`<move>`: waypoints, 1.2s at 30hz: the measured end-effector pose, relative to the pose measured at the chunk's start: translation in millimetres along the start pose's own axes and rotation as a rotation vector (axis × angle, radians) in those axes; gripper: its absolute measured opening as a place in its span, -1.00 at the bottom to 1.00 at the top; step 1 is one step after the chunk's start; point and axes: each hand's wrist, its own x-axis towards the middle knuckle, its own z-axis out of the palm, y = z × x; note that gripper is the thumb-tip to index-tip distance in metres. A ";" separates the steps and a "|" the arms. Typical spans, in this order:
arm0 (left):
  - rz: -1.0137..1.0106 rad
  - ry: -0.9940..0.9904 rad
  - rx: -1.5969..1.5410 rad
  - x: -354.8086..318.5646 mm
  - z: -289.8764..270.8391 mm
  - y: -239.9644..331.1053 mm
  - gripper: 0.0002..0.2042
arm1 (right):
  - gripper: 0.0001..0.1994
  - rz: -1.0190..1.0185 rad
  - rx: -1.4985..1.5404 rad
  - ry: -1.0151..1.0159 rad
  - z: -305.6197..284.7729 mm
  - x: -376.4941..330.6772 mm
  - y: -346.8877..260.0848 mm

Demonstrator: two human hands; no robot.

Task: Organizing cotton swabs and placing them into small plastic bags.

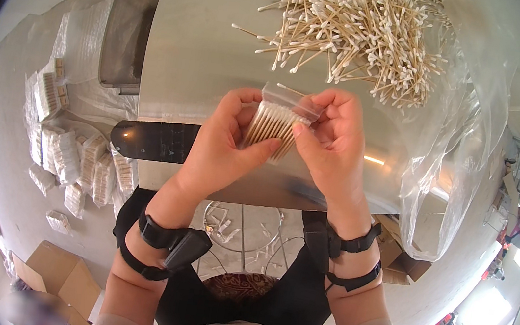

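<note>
Both hands full here: my left hand (223, 141) is curled round the left side of a small clear zip bag of cotton swabs (270, 123), thumb laid across the front low down, and my right hand (337, 140) pinches its right side, thumb on the front, other fingers bunched near the top corner. Neither hand is spread; both are closed in lightly on the bag. Bag is held up over the bench (199, 54), near its front edge, a bit tilted, cotton tips toward the mouth, sticks running down; can't tell if the zip strip is sealed. One swab (290, 89) shows right at the mouth, inside or behind, can't tell. The loose swab pile (364, 37) is on the bench beyond. Handling, my judgement: very light, hardly any weight. Film thin, floppy and probably slick, so pads could slide on it; the packed sticks should give it some stiffness lengthwise, yet they'd shift sideways under a squeeze. Thin sticks would likely snap if bent, and the cotton heads would squash. Best hold: low on both side edges, flat thumbs over the stick bundle, light pressure; for the mouth, pinch the empty film by the corners, off the tips.
</note>
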 end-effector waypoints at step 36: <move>0.342 0.246 -0.162 -2.6 -8.3 7.1 -0.62 | -0.87 0.203 0.064 -0.112 17.9 -5.3 25.9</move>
